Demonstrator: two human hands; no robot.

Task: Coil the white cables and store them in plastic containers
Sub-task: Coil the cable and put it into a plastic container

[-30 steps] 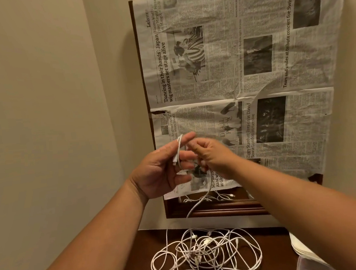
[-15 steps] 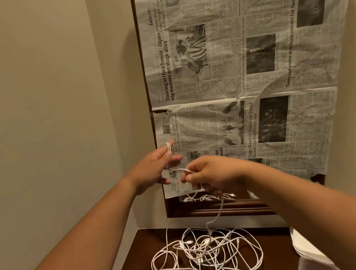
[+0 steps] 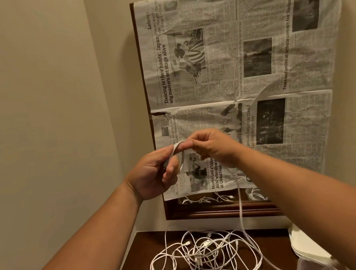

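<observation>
A clear tub (image 3: 311, 266) peeks in at the bottom right corner; what is in it cannot be told; a white stack (image 3: 305, 244) sits just behind it. The left hand (image 3: 154, 173) is held up, its grip curled round a small loop of the cable (image 3: 240, 207); the right hand (image 3: 212, 147) is close beside it, fingertips pinching the same cable at the top of the loop. The cable hangs down to a tangled white pile (image 3: 204, 253) on the dark desk (image 3: 140, 256). A newspaper (image 3: 231, 65) hangs on the wall; it reads "Leisure" and "Dancing in their hands': Japan wig masters set stage alive".
</observation>
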